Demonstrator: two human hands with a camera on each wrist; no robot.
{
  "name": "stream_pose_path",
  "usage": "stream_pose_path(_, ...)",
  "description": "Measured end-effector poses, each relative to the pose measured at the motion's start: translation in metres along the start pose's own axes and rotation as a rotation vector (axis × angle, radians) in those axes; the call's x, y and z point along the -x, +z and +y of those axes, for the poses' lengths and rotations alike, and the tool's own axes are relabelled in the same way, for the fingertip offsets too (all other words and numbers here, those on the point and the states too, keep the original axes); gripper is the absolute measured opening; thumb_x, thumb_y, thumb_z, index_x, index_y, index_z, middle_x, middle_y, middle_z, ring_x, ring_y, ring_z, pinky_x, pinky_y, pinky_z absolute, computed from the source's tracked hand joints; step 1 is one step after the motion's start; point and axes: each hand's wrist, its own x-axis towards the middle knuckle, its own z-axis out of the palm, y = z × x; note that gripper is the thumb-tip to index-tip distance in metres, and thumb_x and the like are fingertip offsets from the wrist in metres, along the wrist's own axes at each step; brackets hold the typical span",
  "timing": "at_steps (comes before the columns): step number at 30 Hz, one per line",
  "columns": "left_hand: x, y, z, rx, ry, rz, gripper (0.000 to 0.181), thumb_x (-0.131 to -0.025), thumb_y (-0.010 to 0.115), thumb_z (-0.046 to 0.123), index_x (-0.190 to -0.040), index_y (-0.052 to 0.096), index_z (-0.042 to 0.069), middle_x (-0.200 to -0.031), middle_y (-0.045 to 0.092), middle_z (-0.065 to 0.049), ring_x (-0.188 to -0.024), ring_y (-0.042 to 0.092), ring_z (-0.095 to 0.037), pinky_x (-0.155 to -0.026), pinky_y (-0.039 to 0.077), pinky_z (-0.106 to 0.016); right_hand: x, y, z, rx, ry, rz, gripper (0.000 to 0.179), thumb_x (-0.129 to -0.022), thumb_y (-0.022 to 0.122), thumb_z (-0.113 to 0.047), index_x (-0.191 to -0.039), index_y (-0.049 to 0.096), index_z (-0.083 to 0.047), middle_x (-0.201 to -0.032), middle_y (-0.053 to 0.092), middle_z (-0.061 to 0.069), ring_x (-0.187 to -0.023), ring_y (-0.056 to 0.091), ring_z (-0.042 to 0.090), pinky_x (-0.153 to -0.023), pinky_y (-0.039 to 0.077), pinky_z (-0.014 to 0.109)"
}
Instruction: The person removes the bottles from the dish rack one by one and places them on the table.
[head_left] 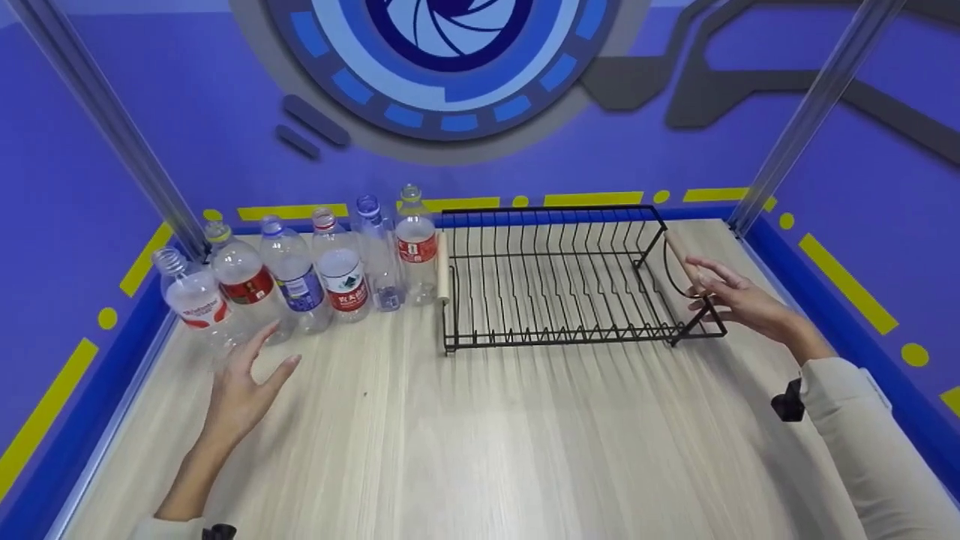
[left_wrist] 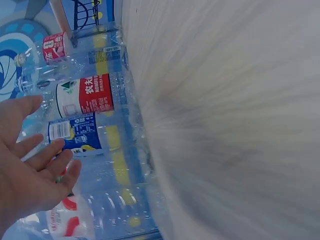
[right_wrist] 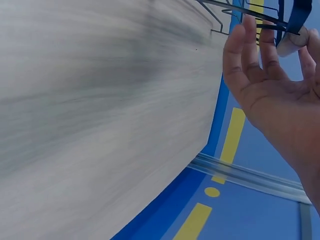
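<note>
Several clear empty plastic bottles stand uncapped in a row on the left: a red-and-white labelled one point(head_left: 201, 304), a red-labelled one point(head_left: 249, 285), a blue-labelled one point(head_left: 301, 289), a white-and-red labelled one point(head_left: 345, 285), a bare one point(head_left: 384, 262) and another red-labelled one point(head_left: 417, 247). My left hand point(head_left: 241, 390) hovers before the leftmost bottles, thumb and fingers spread, holding nothing. To their right is a black wire dish rack point(head_left: 555, 343) with wooden handles. My right hand point(head_left: 739, 300) has its right handle point(right_wrist: 291, 44) between thumb and fingers, at the near end.
A light wood-grain table point(head_left: 487, 442) carries everything. Blue panels point(head_left: 570, 165) with yellow marks wall in the back and both sides, and metal posts point(head_left: 817, 112) rise at the back corners. The rack's left handle point(head_left: 442, 266) is close beside the rightmost bottle.
</note>
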Motion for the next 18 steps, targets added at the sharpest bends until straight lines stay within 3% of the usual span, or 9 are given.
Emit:
stream_pose_path(2, -0.003, 0.002, 0.003, -0.061, 0.093, 0.003, 0.058, -0.09, 0.078, 0.011, -0.143, 0.055, 0.002, -0.141, 0.06, -0.027, -0.131, 0.054, -0.047, -0.11, 0.04, -0.064, 0.001, 0.001, 0.001, 0.052, -0.02, 0.01, 0.055, -0.112, 0.034, -0.037, -0.164, 0.018, -0.025, -0.126, 0.058, 0.002, -0.107, 0.067, 0.011, -0.09, 0.058, 0.032)
stream_pose_path(5, -0.008, 0.006, 0.007, -0.18, 0.199, -0.005, 0.061, -0.088, 0.079, 0.011, -0.144, 0.055, 0.003, -0.145, 0.057, -0.024, -0.136, 0.05, -0.046, -0.112, 0.034, -0.069, 0.005, 0.003, -0.001, 0.179, -0.026, 0.04, 0.059, -0.112, 0.038, -0.035, -0.165, 0.015, -0.023, -0.132, 0.056, 0.011, -0.11, 0.067, 0.016, -0.089, 0.059, 0.036)
stream_pose_path(8, -0.013, 0.008, 0.01, -0.294, 0.261, -0.024, 0.07, -0.084, 0.084, 0.017, -0.146, 0.054, 0.006, -0.152, 0.051, -0.021, -0.144, 0.042, -0.044, -0.116, 0.027, -0.07, 0.011, 0.008, -0.006, 0.337, -0.05, 0.05, 0.067, -0.11, 0.046, -0.033, -0.166, 0.011, -0.021, -0.153, 0.043, 0.022, -0.129, 0.058, 0.035, -0.1, 0.052, 0.055)
stream_pose_path(10, -0.016, 0.009, 0.012, -0.372, 0.3, -0.028, 0.077, -0.081, 0.088, 0.026, -0.148, 0.053, 0.009, -0.156, 0.047, -0.021, -0.147, 0.038, -0.043, -0.119, 0.023, -0.069, 0.015, 0.012, -0.01, 0.478, -0.08, 0.072, 0.079, -0.106, 0.057, -0.034, -0.166, 0.008, -0.02, -0.163, 0.029, 0.025, -0.143, 0.041, 0.048, -0.107, 0.039, 0.07)
stream_pose_path(13, -0.02, 0.009, 0.013, -0.481, 0.356, -0.023, 0.089, -0.076, 0.088, 0.042, -0.151, 0.05, 0.014, -0.16, 0.041, -0.021, -0.15, 0.032, -0.042, -0.122, 0.016, -0.068, 0.021, 0.019, -0.016, 0.688, -0.105, 0.145, 0.095, -0.097, 0.068, -0.043, -0.166, 0.005, -0.022, -0.17, 0.005, 0.027, -0.151, 0.009, 0.059, -0.107, 0.009, 0.087)
stream_pose_path(15, -0.021, 0.009, 0.012, -0.545, 0.392, -0.015, 0.092, -0.076, 0.084, 0.053, -0.152, 0.048, 0.015, -0.162, 0.038, -0.021, -0.151, 0.03, -0.042, -0.122, 0.014, -0.068, 0.024, 0.022, -0.019, 0.818, -0.106, 0.217, 0.102, -0.092, 0.072, -0.05, -0.166, 0.006, -0.026, -0.17, -0.002, 0.027, -0.152, -0.005, 0.059, -0.104, -0.008, 0.088)
stream_pose_path(18, -0.024, 0.008, 0.012, -0.598, 0.42, -0.01, 0.093, -0.081, 0.066, 0.072, -0.154, 0.047, 0.017, -0.164, 0.033, -0.021, -0.154, 0.022, -0.04, -0.122, 0.011, -0.069, 0.026, 0.025, -0.021, 0.945, -0.129, 0.302, 0.1, -0.09, 0.069, -0.057, -0.165, 0.007, -0.031, -0.17, -0.014, 0.021, -0.151, -0.021, 0.054, -0.101, -0.025, 0.084)
